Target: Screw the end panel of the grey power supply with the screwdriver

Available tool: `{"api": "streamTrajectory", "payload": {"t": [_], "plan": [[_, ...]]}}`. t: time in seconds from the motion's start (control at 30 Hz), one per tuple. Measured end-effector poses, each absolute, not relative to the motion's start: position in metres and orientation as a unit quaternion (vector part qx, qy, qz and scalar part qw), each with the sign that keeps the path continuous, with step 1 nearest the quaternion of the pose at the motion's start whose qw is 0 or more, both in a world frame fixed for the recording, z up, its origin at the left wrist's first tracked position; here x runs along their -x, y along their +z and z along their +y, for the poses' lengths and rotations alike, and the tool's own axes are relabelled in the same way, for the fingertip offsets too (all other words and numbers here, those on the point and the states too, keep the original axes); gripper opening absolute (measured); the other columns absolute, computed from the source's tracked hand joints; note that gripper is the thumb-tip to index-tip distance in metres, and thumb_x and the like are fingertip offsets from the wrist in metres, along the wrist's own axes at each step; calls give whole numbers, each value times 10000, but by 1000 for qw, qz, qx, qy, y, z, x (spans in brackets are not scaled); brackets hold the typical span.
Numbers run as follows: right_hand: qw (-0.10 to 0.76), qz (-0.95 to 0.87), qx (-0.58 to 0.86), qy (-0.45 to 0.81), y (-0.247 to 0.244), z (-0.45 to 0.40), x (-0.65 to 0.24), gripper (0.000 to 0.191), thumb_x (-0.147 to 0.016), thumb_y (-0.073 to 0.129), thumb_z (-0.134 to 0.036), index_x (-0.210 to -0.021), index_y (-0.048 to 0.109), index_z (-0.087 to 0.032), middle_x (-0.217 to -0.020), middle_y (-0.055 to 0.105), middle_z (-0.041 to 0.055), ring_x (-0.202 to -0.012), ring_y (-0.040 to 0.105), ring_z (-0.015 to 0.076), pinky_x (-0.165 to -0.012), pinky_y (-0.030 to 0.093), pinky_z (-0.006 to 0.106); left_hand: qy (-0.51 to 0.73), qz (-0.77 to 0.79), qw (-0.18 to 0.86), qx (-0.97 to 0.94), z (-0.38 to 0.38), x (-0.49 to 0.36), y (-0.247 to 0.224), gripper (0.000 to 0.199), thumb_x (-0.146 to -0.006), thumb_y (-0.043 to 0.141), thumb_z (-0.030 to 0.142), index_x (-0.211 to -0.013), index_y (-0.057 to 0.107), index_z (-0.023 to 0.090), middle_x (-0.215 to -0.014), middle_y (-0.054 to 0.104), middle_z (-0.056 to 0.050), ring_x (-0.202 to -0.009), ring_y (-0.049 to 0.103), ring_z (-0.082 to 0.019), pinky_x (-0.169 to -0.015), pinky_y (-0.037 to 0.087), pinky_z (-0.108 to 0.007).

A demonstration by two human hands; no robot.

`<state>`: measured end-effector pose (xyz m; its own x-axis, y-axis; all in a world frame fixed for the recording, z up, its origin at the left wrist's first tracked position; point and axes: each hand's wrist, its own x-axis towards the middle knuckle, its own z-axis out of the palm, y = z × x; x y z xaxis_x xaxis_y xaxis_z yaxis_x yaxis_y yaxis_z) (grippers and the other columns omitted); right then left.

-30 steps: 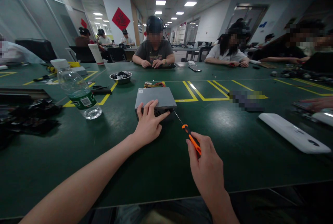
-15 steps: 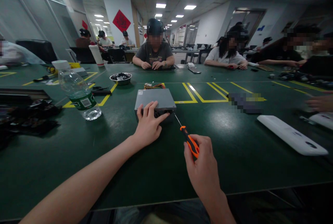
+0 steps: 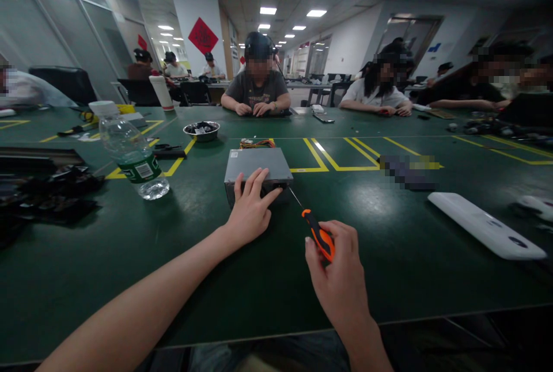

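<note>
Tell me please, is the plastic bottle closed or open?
Closed: the bottle has a white cap on its top.

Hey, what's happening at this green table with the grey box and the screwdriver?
A person is working at the green table with both bare hands. The left hand rests on the front edge of the grey metal box. The right hand holds the orange and black screwdriver, its thin shaft reaching the box's near right corner. Coloured wires show behind the box. A plastic bottle stands to the left, and across the table sits another person.
</note>
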<state>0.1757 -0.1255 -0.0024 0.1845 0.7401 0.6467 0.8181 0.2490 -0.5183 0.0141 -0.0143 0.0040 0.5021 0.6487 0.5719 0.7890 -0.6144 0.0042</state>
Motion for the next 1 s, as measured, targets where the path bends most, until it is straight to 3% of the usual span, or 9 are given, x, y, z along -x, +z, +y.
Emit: {"api": "streamTrajectory", "payload": {"t": [0.13,0.4,0.77,1.0], "plan": [[480,-649,589,-37,-5,-124,-175,233,-891,406,-301,-1092,439,-188,-997,529,90,-890,597,182,-717,525,324,-269,-419,126,858,-14,-16,3,499,-700,530,95,-1180,559,228,-1434,301,-131,-1350,220,-301,-1091,98,-540],[457,-628,630,5,-5,-127,-180,277,-926,346,-381,-1057,492,-185,-872,636,58,-725,646,166,-620,511,284,-291,-426,116,849,-15,-19,2,460,-728,533,143,-1171,555,265,-1421,317,-106,-1340,234,-293,-1081,119,-530],[485,-640,594,-46,-5,-123,-176,240,-865,437,-283,-1084,445,-187,-1033,499,100,-924,584,198,-716,536,335,-292,-420,108,852,-16,-19,2,473,-754,529,209,-1227,519,234,-1428,295,-112,-1331,223,-315,-1082,97,-535],[465,-662,583,-77,-6,-124,-177,170,-900,408,-232,-1055,474,-211,-986,558,68,-905,606,174,-711,541,297,-289,-416,101,856,-17,-19,3,485,-733,549,195,-1216,538,236,-1439,262,-111,-1335,205,-330,-1081,85,-547]]}}
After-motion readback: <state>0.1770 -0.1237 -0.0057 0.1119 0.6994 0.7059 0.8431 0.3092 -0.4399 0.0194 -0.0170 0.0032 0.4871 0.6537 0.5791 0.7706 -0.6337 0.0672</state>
